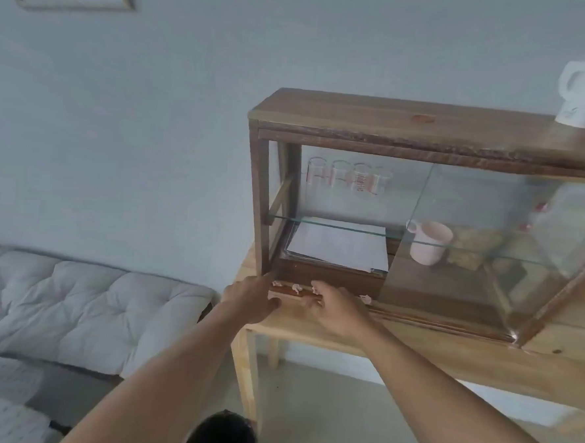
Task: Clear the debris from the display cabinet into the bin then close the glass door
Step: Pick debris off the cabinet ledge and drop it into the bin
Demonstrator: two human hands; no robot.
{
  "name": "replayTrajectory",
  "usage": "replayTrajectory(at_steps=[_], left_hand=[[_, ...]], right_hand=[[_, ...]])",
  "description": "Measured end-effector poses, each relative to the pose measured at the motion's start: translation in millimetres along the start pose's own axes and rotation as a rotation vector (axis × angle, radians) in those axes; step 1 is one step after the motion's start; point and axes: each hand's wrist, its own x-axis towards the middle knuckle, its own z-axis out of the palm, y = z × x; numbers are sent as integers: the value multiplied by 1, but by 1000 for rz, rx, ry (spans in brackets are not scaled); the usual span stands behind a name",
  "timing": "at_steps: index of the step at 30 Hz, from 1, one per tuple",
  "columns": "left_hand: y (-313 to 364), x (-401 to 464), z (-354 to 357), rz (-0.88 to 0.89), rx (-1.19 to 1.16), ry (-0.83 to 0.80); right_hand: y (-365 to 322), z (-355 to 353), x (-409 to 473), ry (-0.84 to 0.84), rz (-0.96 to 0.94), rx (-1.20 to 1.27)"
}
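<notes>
A wooden display cabinet stands on a pale wooden table. Its glass door is slid to the right, so the left half is uncovered. Small white crumpled bits of debris lie along the cabinet's front bottom rail, with one more piece further right. My left hand rests at the rail's left end, fingers curled at the edge. My right hand reaches to the rail beside the debris, fingertips touching it. A black bin sits on the floor below, partly hidden by my left arm.
Inside the cabinet lie a stack of papers, a pink mug and several glasses on the glass shelf. A white jug stands on the cabinet's top. A grey cushioned bench is at the left.
</notes>
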Motion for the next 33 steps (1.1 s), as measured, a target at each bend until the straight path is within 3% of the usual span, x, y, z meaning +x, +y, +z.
replayTrajectory(at_steps=[19,33], left_hand=[[-9,28,25,-93,-258,240],[-10,4,22,-178,-463,307]], right_hand=[[-5,40,38,249,-35,201],[-17,48,19,278,-11,320]])
